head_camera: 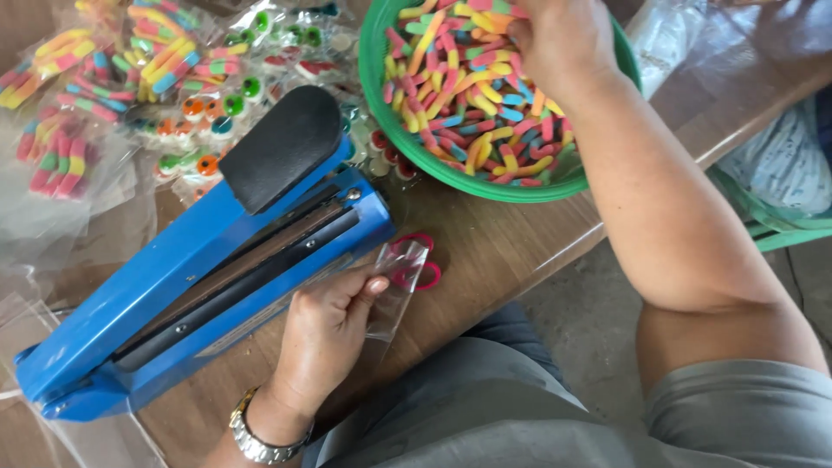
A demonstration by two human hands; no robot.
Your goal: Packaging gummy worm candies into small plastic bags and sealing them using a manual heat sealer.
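Nearest the camera, the left hand (325,334), a metal watch (256,438) at its wrist, lay just beside the near edge of the blue heat sealer (173,286) and pinched a small clear plastic bag (400,286) between thumb and fingers, closed on one edge so that the rest stood out to the sealer's right. The bag looked almost weightless, limp and slick, likely to buckle or slide unless held at the rim near its mouth, much as the hand held it. Under the bag, on the wooden table (494,251) right of the sealer's hinge end, lay red-handled scissors (416,260), partly hidden.

Beyond the sealer to the right stood a green bowl (451,178) heaped with striped, sugar-coated gummy worms (468,78). The right hand (563,39) reached into the far side of that heap with its fingers curled down; whether they had closed on any sweets could not be told. The worms looked soft, light and slightly tacky, best gathered loosely in a pinch rather than squeezed.

Behind the sealer, filled candy packets (173,78) lay scattered, some of worms, some of round eye-shaped sweets.
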